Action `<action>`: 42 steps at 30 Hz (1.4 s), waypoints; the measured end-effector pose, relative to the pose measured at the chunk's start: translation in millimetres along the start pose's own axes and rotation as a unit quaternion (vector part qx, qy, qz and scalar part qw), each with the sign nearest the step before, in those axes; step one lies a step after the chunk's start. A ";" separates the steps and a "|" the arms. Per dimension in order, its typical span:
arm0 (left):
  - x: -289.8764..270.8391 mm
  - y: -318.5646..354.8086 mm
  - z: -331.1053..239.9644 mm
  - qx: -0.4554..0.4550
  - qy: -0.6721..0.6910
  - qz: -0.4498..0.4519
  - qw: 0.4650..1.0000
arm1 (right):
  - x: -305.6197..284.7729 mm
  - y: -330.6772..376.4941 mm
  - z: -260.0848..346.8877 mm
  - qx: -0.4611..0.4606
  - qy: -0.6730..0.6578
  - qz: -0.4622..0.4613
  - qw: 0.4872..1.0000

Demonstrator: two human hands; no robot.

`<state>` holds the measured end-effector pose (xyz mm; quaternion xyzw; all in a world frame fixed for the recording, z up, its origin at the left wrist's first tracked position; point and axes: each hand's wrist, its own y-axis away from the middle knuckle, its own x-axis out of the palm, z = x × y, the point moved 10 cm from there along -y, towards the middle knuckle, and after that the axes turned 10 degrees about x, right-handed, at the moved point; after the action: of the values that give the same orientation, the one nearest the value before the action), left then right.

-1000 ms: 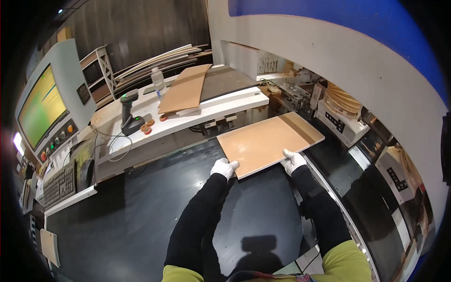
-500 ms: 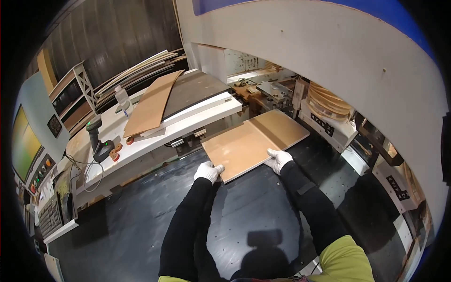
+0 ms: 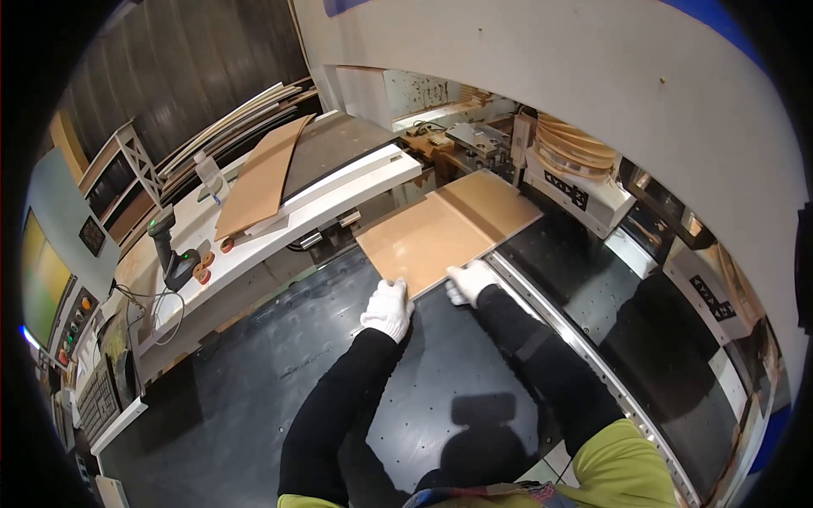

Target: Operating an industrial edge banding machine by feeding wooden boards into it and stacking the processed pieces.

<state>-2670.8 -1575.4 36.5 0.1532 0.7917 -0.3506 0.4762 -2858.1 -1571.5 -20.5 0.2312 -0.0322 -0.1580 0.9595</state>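
Note:
A flat tan board (image 3: pixel 417 243) with a pale near edge lies on the black work surface (image 3: pixel 330 292), its far right end darker and close to the machine. My left hand (image 3: pixel 389 310), in a white glove, closes on its near left corner. Farther right along the same edge, my right hand (image 3: pixel 472 282), also gloved, has its fingers curled at the rim with the thumb side against the board. The fingertips of the left hand are hidden.
A perforated metal rail (image 3: pixel 566 328) runs from the board toward the lower right. Machine heads (image 3: pixel 576 190) stand beyond it under a grey housing. At left, a white bench (image 3: pixel 292 233) bears loose panels (image 3: pixel 267 178), a barcode scanner (image 3: pixel 172 254) and tape rolls (image 3: pixel 203 269).
Both hands have shifted nearer each other along the board's near edge, the right one moving left. The bright metal rail now shows beside the right arm. The whole view has shifted slightly.

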 end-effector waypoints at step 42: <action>9.3 -1.7 20.5 -0.039 0.036 0.016 0.998 | 15.7 -15.9 2.5 -0.085 0.115 -0.120 0.982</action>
<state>-2663.2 -1591.8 23.0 0.1596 0.8189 -0.3057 0.4588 -2848.1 -1590.9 -25.7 0.1676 0.1197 -0.2463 0.9471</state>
